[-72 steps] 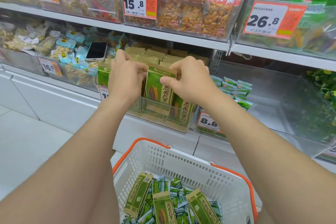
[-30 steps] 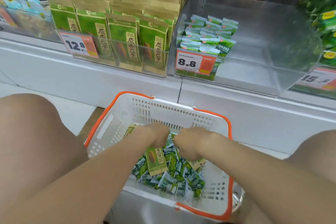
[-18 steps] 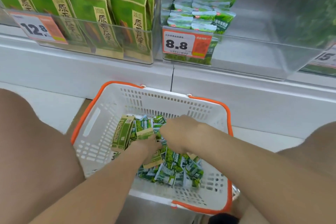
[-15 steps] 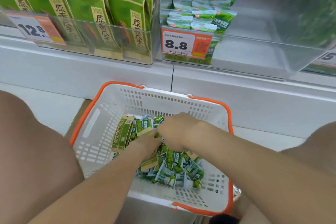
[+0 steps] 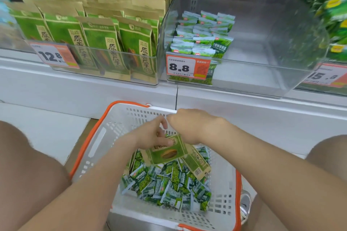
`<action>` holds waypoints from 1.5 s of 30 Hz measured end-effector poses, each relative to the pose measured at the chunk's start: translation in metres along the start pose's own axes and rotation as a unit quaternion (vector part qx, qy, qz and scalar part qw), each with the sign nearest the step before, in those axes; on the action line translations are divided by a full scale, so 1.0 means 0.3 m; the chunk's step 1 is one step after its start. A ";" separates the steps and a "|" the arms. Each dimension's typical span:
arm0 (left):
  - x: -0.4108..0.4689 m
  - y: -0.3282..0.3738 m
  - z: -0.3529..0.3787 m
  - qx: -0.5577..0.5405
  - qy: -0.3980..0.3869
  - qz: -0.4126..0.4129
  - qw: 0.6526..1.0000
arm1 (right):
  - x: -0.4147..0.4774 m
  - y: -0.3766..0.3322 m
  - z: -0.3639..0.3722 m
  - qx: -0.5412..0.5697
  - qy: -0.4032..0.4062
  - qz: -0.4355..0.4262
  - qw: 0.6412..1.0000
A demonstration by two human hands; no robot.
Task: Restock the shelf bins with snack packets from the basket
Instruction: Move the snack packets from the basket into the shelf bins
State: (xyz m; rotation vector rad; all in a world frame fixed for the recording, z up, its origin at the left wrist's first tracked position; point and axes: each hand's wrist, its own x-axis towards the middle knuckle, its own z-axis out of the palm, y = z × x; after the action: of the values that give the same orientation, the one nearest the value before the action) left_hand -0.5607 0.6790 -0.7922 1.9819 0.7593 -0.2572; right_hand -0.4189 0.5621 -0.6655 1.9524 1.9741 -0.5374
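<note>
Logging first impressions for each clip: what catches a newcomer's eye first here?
The left hand pinches a tall green-and-kraft paper packet over a white plastic basket with orange rim, heaped with small green sachets. Behind, the clear plastic bin tagged 8.8 holds a small stack at its left.

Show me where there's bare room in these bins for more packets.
The 8.8 bin is bare right of its small green packets, up to its right wall. The 12.8 bin is crowded with tall bags.
</note>
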 end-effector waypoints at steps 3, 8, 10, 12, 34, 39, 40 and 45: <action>-0.069 0.124 -0.090 -0.072 0.017 0.046 0.996 | -0.004 0.013 0.006 0.049 0.018 -0.011 0.999; -0.192 0.245 -0.213 -0.149 0.108 0.078 0.980 | 0.002 0.006 -0.021 0.196 0.138 -0.014 0.971; -0.234 0.262 -0.251 -0.161 0.205 0.083 0.962 | -0.007 0.000 -0.044 0.256 0.187 0.000 0.948; -0.272 0.275 -0.283 -0.210 0.291 0.086 0.930 | -0.018 -0.007 -0.060 0.364 0.200 0.033 0.909; -0.538 0.395 -0.533 -0.153 0.298 0.173 0.926 | -0.026 -0.207 -0.338 0.439 0.554 -0.076 0.703; -0.583 0.345 -0.698 -0.079 0.414 0.079 0.904 | 0.045 -0.302 -0.485 0.388 0.634 -0.089 0.663; -0.590 0.328 -0.723 -0.053 0.435 0.058 0.897 | 0.064 -0.318 -0.511 0.383 0.637 -0.091 0.663; -0.598 0.269 -0.785 0.013 0.456 -0.032 0.889 | 0.159 -0.356 -0.611 0.331 0.594 -0.093 0.728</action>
State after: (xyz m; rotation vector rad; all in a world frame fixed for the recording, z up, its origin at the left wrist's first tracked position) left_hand -0.6825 0.7781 -0.5287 2.0650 1.4015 0.6942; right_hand -0.5190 0.6907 -0.5216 3.0220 3.0271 0.1302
